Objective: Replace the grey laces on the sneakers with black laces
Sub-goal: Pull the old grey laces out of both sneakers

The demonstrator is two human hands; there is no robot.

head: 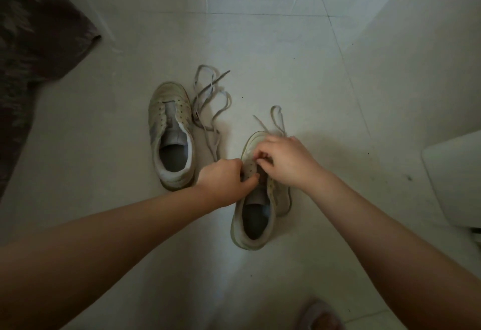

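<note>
Closest to the camera there's a foot in a slipper (321, 315) poking in at the bottom edge, on the pale tiled floor (260, 43). Just past that is the right-hand sneaker (256, 215), heel opening nearest, toe pointing away and tipped a little to the right, so its long axis runs near-to-far. Both hands sit over its lace area. The left hand (223, 182) comes in from the left with its fingers (251, 180) curled and pinching at the eyelet flap on that side. The right hand (289, 159) covers the front of the shoe, fingers bent down into the eyelets — it looks like a pinch on the grey lace (276, 119), but the exact grip is hidden under the knuckles. That lace trails out from under the right hand and loops on the floor beyond the toe.

To the left, a bit further off, the other sneaker (170, 134) stands with no lace in it, toe away too, roughly parallel. A loose grey lace (212, 100) lies tangled just beside it, between the two shoes and stretching further out.

Far left there's dark patterned fabric (28, 51) — at the right edge, a white object (455, 173).
</note>
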